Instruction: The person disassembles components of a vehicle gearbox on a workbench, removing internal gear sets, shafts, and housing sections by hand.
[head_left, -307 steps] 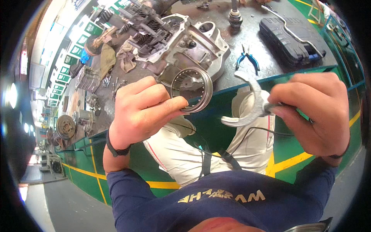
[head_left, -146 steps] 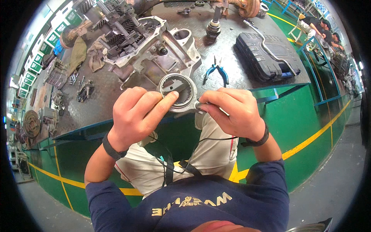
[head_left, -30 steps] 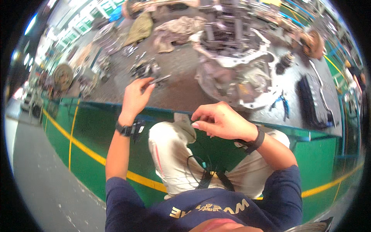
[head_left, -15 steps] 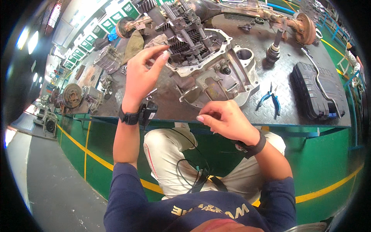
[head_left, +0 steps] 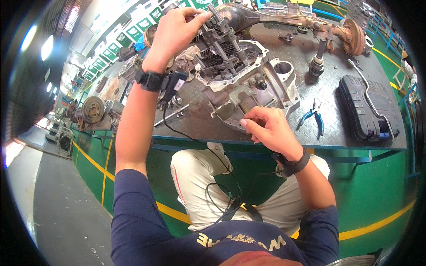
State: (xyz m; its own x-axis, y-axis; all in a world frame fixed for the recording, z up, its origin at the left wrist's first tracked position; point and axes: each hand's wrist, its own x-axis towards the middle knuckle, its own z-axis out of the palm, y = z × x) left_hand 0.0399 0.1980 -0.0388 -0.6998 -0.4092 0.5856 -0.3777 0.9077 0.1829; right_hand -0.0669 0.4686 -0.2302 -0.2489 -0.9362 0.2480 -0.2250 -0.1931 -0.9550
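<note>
A gearbox stands on the metal workbench (head_left: 213, 128), its pale housing (head_left: 270, 86) at the bottom and a cluster of gears and shafts (head_left: 219, 53) rising from it. At the top left of this cluster is my left hand (head_left: 175, 33). Its thumb and forefinger come together beside an upright rail; the thing between the fingertips is hidden. Close to the front side of the housing hovers my right hand (head_left: 270, 128), loosely curled, with the thumb and forefinger slightly apart and no object visible in them. Both wrists wear black straps.
Blue-handled pliers (head_left: 313, 119) lie right of the housing, near a gear on a shaft (head_left: 316, 64). A black tool case (head_left: 368, 106) carries a long bent bar (head_left: 366, 86). A rusty axle (head_left: 284, 17) spans the back. A metal rod (head_left: 171, 115) lies at the left front.
My left hand has risen and moved forward to the top of the gear cluster. The right hand has shifted slightly right and stays near the housing. The view has tilted a little.
</note>
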